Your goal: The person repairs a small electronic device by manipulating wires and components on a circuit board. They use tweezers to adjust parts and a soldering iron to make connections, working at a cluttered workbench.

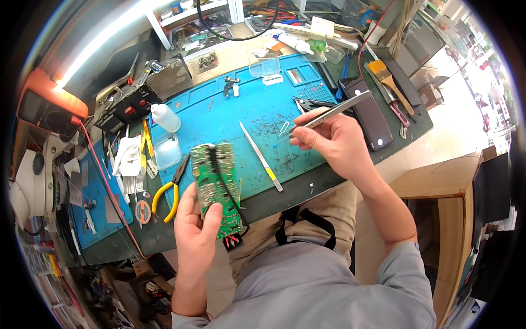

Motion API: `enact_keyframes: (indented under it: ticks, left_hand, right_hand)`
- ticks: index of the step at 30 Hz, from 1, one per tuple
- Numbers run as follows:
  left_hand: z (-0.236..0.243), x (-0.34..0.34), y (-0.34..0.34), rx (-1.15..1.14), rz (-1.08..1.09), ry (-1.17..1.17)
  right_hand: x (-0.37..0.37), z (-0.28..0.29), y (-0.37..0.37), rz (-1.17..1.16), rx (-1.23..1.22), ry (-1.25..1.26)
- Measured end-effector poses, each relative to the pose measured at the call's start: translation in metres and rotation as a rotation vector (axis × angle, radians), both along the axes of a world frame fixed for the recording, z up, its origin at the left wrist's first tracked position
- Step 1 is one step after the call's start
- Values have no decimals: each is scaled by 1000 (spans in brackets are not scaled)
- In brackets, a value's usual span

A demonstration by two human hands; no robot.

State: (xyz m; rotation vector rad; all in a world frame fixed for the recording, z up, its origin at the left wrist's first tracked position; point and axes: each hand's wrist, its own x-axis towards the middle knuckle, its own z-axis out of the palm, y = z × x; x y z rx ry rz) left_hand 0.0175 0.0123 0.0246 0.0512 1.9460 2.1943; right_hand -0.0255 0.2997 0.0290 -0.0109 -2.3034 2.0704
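Observation:
My left hand is closed round the lower part of a long green circuit board, thumb on its soldered face. A black cable runs along the board, which is tilted up over the mat's near edge. In my right hand, grey metal tweezers are pinched, their broad end up to the right and their tips low above the mat. A tiny blue part shows near those tips; whether they touch it I cannot tell. Between my hands lies a second pair of tweezers with a yellow band.
Yellow-handled pliers, a white squeeze bottle and a clear tub stand left of the blue mat. A phone, black cutters and a brush lie right. An orange multimeter sits far left.

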Motion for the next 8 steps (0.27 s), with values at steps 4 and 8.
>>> enact_keyframes:
  ticks: [4, 8]
  left_hand:
    - [2, -10, -6, -201, -96, 46]
    - [7, -20, -15, -551, -189, 127]
  right_hand:
    - [2, -8, -7, -54, 3, -60]
    - [2, -15, -8, -62, 44, -87]
